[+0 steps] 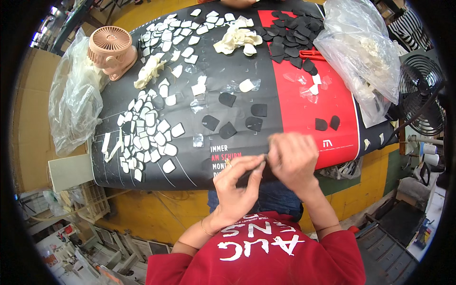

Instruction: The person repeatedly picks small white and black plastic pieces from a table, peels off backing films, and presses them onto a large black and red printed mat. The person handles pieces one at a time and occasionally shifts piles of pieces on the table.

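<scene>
My left hand point(237, 190) is closed in a pinch at the near edge of the covered table, with a small dark piece showing at its fingertips. Right beside it, my right hand point(295, 161) has its fingers curled together, smeared by motion; whatever they hold is hidden. Just beyond my hands lie several loose black rounded pads, among them one pad point(227, 130) and another pad point(259, 110). To the right, on the red area, rest two more black pads, one of them a dark pad point(321, 124).
White rounded pads point(145, 126) spread over the left side, and a heap of black pads point(297, 33) lies at the far right. Crumpled cream scraps point(237, 39), a pink fan point(110, 47), a red-handled tool point(311, 55), clear plastic bags point(358, 52) and a black fan point(420, 92) stand around.
</scene>
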Demonstrator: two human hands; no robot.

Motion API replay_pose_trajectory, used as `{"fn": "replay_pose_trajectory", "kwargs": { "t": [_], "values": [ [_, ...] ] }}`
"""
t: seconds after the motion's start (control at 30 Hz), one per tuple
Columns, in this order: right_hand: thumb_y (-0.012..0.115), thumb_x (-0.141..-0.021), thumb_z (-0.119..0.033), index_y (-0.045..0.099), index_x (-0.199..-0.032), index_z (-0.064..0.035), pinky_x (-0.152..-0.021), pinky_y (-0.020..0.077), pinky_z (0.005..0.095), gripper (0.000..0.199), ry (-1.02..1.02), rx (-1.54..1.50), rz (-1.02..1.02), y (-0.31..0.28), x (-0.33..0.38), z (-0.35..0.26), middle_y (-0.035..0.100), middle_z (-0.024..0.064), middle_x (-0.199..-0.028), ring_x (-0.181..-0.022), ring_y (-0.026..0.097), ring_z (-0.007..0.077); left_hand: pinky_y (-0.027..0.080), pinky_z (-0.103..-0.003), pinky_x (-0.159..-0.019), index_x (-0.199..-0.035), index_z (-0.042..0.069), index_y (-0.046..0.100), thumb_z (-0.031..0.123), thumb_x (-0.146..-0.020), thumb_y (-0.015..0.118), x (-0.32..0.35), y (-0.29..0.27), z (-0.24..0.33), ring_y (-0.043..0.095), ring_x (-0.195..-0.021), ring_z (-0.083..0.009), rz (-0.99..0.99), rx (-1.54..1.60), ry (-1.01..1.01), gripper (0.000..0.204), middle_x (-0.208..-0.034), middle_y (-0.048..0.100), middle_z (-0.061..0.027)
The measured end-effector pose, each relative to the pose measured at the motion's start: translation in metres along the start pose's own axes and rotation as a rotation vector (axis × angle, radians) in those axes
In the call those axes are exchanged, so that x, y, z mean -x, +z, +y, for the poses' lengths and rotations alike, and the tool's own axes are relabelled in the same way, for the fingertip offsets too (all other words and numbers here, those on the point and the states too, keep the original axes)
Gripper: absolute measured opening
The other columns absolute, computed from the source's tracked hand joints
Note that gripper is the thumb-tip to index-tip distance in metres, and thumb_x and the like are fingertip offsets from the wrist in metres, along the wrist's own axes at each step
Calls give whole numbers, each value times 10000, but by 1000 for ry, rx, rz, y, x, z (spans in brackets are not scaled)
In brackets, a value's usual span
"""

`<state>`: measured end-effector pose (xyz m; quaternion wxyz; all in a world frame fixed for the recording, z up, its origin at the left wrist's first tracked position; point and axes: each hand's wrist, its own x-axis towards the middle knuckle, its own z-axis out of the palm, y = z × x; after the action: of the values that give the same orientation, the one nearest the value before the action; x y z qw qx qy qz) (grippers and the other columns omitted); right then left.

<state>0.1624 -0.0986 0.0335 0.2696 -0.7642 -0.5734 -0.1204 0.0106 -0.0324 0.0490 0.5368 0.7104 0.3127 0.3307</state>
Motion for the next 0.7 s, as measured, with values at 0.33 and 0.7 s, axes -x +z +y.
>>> {"fn": "replay_pose_trajectory", "kwargs": {
  "t": [0.33,0.7],
  "values": [
    [631,-920,-63,649,-1054,15,-767,491,351,156,520,-15,169,-46,16,47,617,104,-885,-812,620,226,497,-238,-790,-1216,-27,676,71,-1005,591,-12,-21,-15,570,-885,-100,-139,594,-380,248,-1089,549,-55],
    [756,-856,-118,730,-914,-33,-663,502,345,106,422,-831,-182,-22,10,-22,696,91,-884,-769,662,215,586,-230,-756,-1322,-41,585,-18,-966,618,-8,-9,-5,671,-855,-118,-155,472,-312,358,-995,632,-82]
  ]
}}
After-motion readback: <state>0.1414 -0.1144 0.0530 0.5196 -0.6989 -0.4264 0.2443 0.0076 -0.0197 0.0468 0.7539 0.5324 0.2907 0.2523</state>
